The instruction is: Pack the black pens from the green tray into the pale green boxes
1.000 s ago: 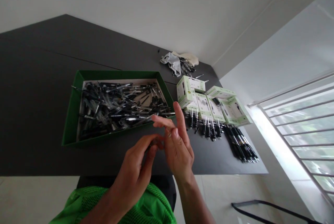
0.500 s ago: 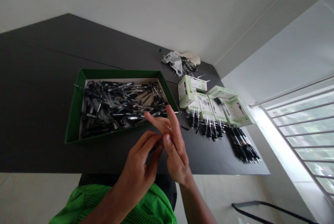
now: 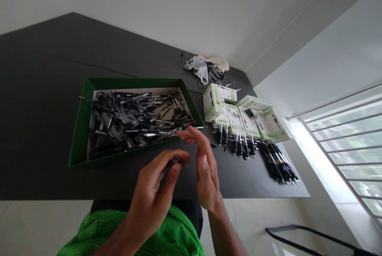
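Observation:
My left hand (image 3: 159,178) is closed in a pinch over the table's front edge, around a pen (image 3: 176,159) seen almost end-on. Most of that pen is hidden by my fingers. Just to its right, my right hand (image 3: 205,170) is open, palm turned towards the left hand, fingers stretched out and apart from it. Beyond both hands, a green box (image 3: 78,128) holds a jumbled heap of pens and clear pen parts (image 3: 134,118).
Right of the box stand small white-and-green cartons (image 3: 212,102), with black pens (image 3: 238,144) in front. More black pens (image 3: 277,164) lie in a row near the right edge. Gloves (image 3: 198,69) lie on loose pens at the back. A black metal bar (image 3: 283,228) is below right.
My hands have come apart; they were pressed together around the pen. The left hand has drawn slightly left with the pen, and the right hand has shifted slightly right.

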Motion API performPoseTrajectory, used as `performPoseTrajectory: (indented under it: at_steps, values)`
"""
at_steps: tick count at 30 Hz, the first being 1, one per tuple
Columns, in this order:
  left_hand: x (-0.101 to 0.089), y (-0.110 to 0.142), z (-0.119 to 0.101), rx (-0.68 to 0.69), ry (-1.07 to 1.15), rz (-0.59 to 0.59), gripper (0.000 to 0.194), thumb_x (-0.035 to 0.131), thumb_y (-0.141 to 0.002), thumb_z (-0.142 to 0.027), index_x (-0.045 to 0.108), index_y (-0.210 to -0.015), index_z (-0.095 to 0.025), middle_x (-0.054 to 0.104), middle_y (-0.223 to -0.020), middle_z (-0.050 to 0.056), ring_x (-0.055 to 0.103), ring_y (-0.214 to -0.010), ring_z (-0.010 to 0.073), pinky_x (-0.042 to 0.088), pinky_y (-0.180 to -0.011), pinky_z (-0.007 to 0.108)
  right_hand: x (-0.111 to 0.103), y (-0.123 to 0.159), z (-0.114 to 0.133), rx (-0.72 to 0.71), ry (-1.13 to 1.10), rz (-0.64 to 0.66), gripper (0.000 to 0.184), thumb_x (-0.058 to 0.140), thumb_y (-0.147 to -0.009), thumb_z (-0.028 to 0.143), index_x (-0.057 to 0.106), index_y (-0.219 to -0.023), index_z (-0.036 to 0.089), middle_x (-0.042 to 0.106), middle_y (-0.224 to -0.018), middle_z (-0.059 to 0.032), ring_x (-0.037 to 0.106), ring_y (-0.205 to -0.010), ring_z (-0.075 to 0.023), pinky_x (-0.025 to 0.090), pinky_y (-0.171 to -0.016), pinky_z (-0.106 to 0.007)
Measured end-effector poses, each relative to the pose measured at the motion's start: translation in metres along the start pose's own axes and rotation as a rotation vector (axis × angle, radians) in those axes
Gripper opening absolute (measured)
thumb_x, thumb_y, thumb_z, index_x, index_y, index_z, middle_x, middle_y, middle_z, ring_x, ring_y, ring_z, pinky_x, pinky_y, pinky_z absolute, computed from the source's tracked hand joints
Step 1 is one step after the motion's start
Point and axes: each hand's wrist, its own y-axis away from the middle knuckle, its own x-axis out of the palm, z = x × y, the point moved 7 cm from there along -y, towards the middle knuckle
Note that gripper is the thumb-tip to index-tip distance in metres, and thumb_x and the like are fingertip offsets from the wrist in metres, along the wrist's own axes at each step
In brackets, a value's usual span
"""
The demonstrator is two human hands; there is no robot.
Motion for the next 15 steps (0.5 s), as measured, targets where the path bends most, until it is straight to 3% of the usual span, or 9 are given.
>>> performPoseTrajectory:
  at_steps: [4,8,11,15]
  values:
    - [-0.012,-0.001,0.004,-0.103,0.125,-0.09,0.027,0.06,-0.109,-0.04,0.075,-0.119,-0.02,0.082,-0.119,0.006,0.079,-0.112,0.0208,0.062,-0.099,0.026,-0.005,0.01,0.005,-0.012,0.126,-0.039,0.026,0.053,-0.107,0.034,0.063,-0.131,0.032,0.066,-0.125,-0.0055,0.061,-0.119,-0.0238,0.049,-0.102,-0.042]
    - [-0.012,0.0,0.011,-0.151,0.245,-0.111,0.028,0.057,-0.111,-0.042,0.072,-0.122,-0.021,0.076,-0.137,0.007,0.069,-0.133,0.0233,0.057,-0.11,0.028,-0.004,0.017,0.023,-0.088,0.36,-0.118,0.029,0.061,-0.1,0.026,0.062,-0.13,0.029,0.062,-0.134,-0.0083,0.059,-0.125,-0.0261,0.05,-0.102,-0.044]
    - [-0.007,0.001,0.009,-0.13,0.317,-0.099,0.022,0.054,-0.112,-0.036,0.07,-0.12,-0.024,0.071,-0.147,0.006,0.06,-0.145,0.0218,0.049,-0.122,0.031,-0.002,0.022,0.033,-0.145,0.508,-0.199,0.025,0.068,-0.097,0.023,0.065,-0.122,0.027,0.066,-0.119,-0.006,0.064,-0.11,-0.0226,0.051,-0.093,-0.039]
    - [0.0,0.003,0.001,-0.079,0.277,-0.058,0.012,0.061,-0.109,-0.032,0.07,-0.112,-0.024,0.072,-0.145,0.005,0.062,-0.143,0.0215,0.054,-0.116,0.027,0.003,0.027,0.037,-0.219,0.588,-0.227,0.017,0.071,-0.098,0.016,0.068,-0.111,0.027,0.073,-0.099,0.0001,0.064,-0.088,-0.0174,0.047,-0.081,-0.035]
